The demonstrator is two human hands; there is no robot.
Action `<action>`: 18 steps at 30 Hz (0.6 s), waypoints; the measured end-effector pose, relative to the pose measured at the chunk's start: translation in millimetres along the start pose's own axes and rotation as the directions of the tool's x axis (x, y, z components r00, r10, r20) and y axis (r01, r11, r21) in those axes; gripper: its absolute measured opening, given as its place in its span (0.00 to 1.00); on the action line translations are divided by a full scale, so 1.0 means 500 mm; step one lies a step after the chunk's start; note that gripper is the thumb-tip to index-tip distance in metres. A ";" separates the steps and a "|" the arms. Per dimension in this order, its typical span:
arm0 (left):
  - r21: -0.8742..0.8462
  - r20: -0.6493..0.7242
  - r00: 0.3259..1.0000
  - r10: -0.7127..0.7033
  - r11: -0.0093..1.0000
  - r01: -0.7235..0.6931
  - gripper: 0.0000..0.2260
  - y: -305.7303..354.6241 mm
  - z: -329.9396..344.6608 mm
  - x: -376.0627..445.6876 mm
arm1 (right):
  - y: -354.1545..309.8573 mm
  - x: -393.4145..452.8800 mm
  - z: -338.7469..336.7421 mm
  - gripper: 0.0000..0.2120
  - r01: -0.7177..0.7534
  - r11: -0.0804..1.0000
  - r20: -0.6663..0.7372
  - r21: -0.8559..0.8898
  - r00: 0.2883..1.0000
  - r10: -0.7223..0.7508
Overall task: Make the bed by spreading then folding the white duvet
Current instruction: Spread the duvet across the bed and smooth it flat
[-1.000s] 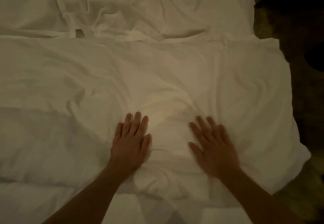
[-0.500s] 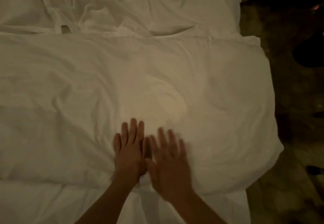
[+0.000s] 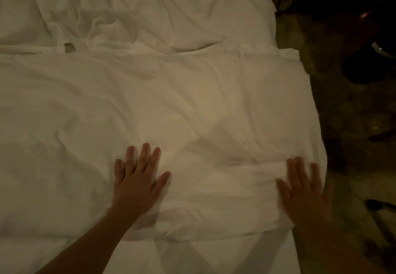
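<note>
While my left hand (image 3: pixel 137 184) presses flat on the white duvet (image 3: pixel 192 102), fingers spread, my right hand (image 3: pixel 304 192) looks blurry, flat too, near its edge.

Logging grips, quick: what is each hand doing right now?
Left hand: open, flat on the white duvet.
Right hand: open, flat on the duvet near its right edge.

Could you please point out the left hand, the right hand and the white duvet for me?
left hand (image 3: pixel 137 184), head view, back of the hand.
right hand (image 3: pixel 304 192), head view, back of the hand.
white duvet (image 3: pixel 171 102), head view, its wrinkled middle.
</note>
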State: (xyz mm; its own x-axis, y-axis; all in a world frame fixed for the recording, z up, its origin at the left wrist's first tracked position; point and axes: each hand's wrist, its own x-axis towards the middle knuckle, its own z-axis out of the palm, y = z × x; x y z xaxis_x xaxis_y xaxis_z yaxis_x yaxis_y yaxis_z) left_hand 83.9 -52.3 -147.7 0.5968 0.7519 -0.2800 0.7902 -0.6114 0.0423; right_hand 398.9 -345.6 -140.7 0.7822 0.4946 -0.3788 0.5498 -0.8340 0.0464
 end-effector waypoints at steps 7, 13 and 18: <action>-0.152 -0.194 0.974 0.114 0.978 -0.145 0.35 0.115 -0.188 0.264 | -0.103 0.183 -0.220 0.37 0.057 0.991 -0.282 0.123 0.959 -0.020; -0.127 -0.204 0.962 0.183 0.969 -0.212 0.32 0.293 -0.273 0.466 | -0.285 0.357 -0.282 0.33 0.395 0.918 -0.370 -0.035 0.848 -0.379; -0.040 -0.097 0.970 0.225 0.972 -0.230 0.30 0.321 -0.195 0.528 | -0.281 0.453 -0.255 0.34 0.437 0.896 -0.216 -0.079 0.870 -0.443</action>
State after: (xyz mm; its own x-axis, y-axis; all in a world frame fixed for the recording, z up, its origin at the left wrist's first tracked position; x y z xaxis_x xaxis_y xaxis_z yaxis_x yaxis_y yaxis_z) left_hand 382.0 72.4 -121.2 0.7698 0.6154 -0.1692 0.6370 -0.7573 0.1440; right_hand 536.2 -85.0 -115.3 0.4999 0.8529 -0.1502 0.8576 -0.5117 -0.0514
